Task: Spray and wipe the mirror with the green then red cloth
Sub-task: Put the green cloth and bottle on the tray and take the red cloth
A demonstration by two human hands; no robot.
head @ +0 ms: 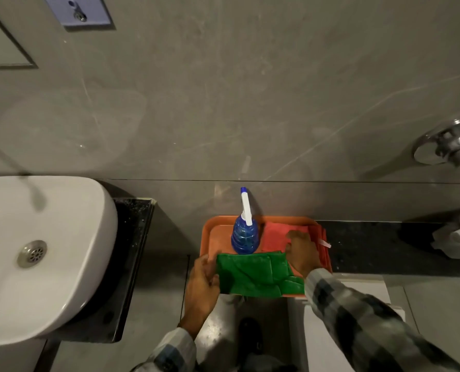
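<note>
Grey tiled wall [250, 89] fills the upper frame; a framed corner, possibly the mirror [0, 47], sits top left — mostly out of frame. White sink [62, 237] at left on a dark speckled table [132, 237]. The dark table surface also runs along the wall at right, with a chrome fitting [448, 149] on the wall above it.

Orange tray [210, 237] sits against the wall, between the sink and that right-hand stretch. On the tray:
- green cloth [255, 275] — crumpled along the near edge, its corner hanging over the tray's front rim
- red cloth [277, 234] — folded, back right part of the tray
- spray bottle [245, 234] — blue, upright, white nozzle pointing toward the wall, just behind the green cloth and beside the red one

Left hand [203, 285] holds the left edge of the green cloth, fingers curled narrow around it. Right hand [302, 253] rests at the cloth's right end, over the red cloth's front edge; fingers bent, cannot tell if it actually grips either one. Both sleeves are plaid.
</note>
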